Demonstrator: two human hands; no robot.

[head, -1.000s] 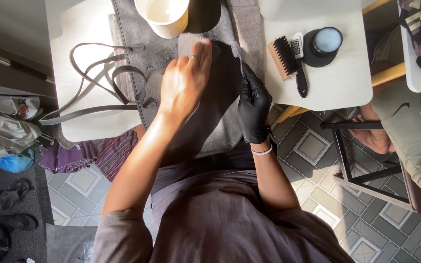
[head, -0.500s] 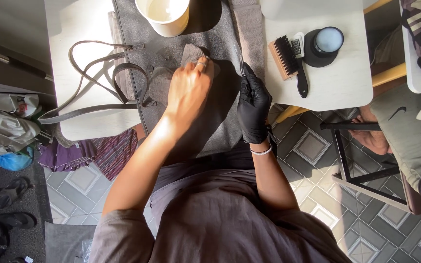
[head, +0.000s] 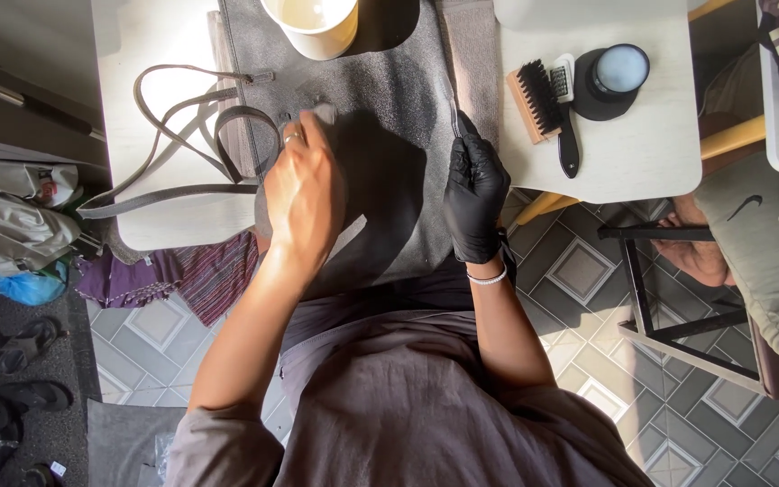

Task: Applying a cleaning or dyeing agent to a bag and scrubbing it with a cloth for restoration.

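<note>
A grey suede bag point(head: 389, 99) lies flat on a white table point(head: 173, 216), its long straps point(head: 182, 135) looped to the left. My left hand point(head: 304, 185), bare with a ring, presses a small grey pad point(head: 322, 113) onto the bag near the strap end. In a black glove, my right hand point(head: 475, 194) pinches the bag's right edge and holds it down. Part of the bag is in my shadow.
A cream bucket point(head: 313, 22) stands at the bag's top. A second white table point(head: 624, 153) holds a wooden brush point(head: 534, 99), a small black-handled brush point(head: 565, 108) and a round black tin point(head: 610, 77). Another person's foot point(head: 691, 252) and a black stool frame are at right. Sandals lie at lower left.
My left hand has slid down and to the left across the bag with the pad. My gloved right hand has stayed on the bag's right edge.
</note>
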